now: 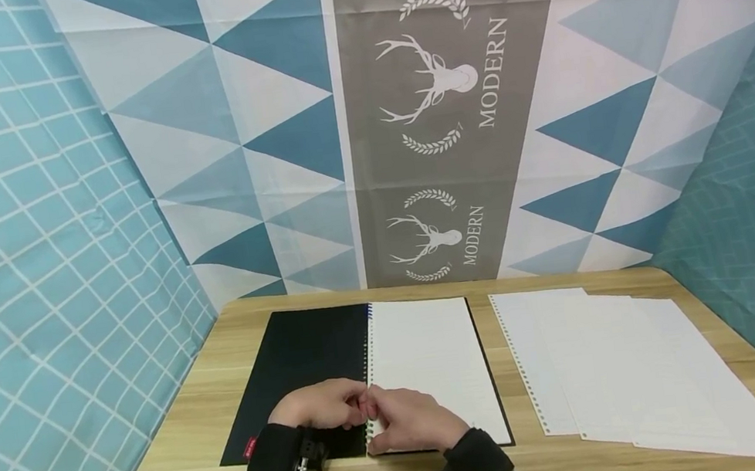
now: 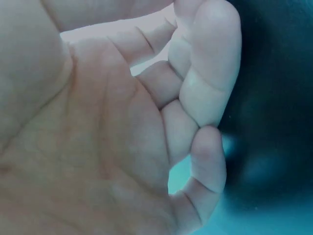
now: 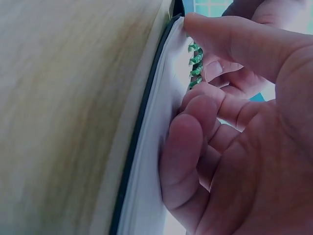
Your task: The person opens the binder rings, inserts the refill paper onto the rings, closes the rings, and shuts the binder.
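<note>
A loose-leaf notebook lies open in the head view, its black cover [image 1: 321,351] at left and white ruled pages [image 1: 424,339] at right. Plastic binder rings [image 3: 195,61] run along its spine. Both hands meet at the spine's near part. My left hand [image 1: 323,405] lies over the black cover with its curled fingertips at the rings; its palm fills the left wrist view. Over the pages, my right hand [image 1: 415,418] pinches at the rings, its thumb [image 3: 215,29] by the near end of the spine and its other fingers curled against the paper. The fingers partly hide the rings.
Several loose punched sheets [image 1: 617,371] overlap on the wooden table [image 1: 185,452] to the notebook's right. A red label [image 1: 250,446] marks the cover's near left corner. Patterned cloth [image 1: 294,120] hangs behind the table, and blue checked cloth [image 1: 43,305] hangs at left.
</note>
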### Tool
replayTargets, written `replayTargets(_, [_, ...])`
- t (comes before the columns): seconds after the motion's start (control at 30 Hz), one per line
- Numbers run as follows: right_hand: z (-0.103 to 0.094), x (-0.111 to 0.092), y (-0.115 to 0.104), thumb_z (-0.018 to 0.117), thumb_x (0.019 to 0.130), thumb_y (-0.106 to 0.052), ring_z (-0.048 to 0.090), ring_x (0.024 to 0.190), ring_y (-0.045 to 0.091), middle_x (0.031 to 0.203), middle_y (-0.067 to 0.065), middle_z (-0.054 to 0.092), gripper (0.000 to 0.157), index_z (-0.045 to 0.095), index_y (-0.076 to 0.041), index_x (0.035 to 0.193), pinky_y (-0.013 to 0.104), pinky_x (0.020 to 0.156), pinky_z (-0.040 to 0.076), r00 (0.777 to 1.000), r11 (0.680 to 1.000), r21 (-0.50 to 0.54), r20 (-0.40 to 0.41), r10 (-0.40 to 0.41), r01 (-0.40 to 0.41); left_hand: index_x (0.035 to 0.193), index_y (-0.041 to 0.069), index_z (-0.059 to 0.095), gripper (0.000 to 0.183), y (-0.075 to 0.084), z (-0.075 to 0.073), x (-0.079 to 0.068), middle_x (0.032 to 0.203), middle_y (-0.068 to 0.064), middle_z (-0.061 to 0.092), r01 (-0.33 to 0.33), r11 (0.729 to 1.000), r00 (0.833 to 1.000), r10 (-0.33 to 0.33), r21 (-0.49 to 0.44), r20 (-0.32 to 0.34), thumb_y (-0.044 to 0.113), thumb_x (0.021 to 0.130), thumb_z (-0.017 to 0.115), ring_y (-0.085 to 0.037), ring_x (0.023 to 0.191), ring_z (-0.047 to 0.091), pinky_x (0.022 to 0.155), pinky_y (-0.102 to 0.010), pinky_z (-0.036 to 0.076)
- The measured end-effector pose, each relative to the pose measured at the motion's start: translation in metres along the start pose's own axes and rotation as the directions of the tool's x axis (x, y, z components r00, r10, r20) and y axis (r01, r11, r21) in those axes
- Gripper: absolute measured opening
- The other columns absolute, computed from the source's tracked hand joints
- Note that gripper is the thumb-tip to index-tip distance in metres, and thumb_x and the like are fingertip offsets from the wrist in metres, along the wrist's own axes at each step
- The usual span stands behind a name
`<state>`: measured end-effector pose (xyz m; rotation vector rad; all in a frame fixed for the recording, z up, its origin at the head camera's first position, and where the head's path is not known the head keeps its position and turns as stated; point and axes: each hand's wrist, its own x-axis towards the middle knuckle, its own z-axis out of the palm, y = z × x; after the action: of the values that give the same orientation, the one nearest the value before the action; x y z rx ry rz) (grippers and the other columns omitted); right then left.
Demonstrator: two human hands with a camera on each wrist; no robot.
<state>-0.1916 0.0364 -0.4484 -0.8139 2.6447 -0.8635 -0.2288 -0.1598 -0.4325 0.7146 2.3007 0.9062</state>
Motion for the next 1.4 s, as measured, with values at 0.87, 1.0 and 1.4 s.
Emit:
replayTargets(0.87, [-0.001, -0.002, -0.005, 0.083, 0.076, -0.027, 0.047, 0.067, 0.004, 0.079, -0.011, 0.054, 0.038, 0.054, -0.026, 0.100, 0.023, 0.056, 0.037, 1.000, 0.999, -0.040, 0.002, 0.018, -0.018, 0.100, 0.016, 0.064, 0.029, 0.002, -0.002, -0.001, 0.080, 0.002, 0.056, 0.023, 1.000, 0.998, -0.022, -0.012, 0.058, 0.004, 0.078, 0.079, -0.012, 0.073, 0.051, 0.065, -0.024, 0.040])
replayTargets(1.0, [0.001, -0.001, -0.006, 0.083, 0.080, -0.032, 0.045, 0.065, 0.005, 0.075, -0.012, 0.049, 0.036, 0.053, -0.026, 0.098, 0.023, 0.055, 0.034, 1.000, 0.997, -0.075, -0.006, 0.026, -0.026, 0.100, 0.016, 0.060, 0.038, 0.007, -0.001, -0.002, 0.083, 0.001, 0.054, 0.038, 0.999, 0.997, -0.038, -0.007, 0.068, 0.008, 0.074, 0.086, -0.013, 0.075, 0.049, 0.067, -0.024, 0.039])
replayTargets(1.4, [0.008, 0.002, -0.005, 0.083, 0.078, -0.043, 0.047, 0.067, 0.006, 0.076, -0.013, 0.051, 0.038, 0.053, -0.027, 0.095, 0.025, 0.056, 0.036, 0.996, 0.994, -0.084, -0.051, 0.073, -0.077, 0.097, 0.016, 0.059, 0.038, 0.011, 0.002, -0.006, 0.088, -0.002, 0.055, 0.100, 0.994, 0.994, -0.102, 0.035, 0.038, 0.008, 0.074, 0.088, -0.017, 0.082, 0.050, 0.072, -0.028, 0.039])
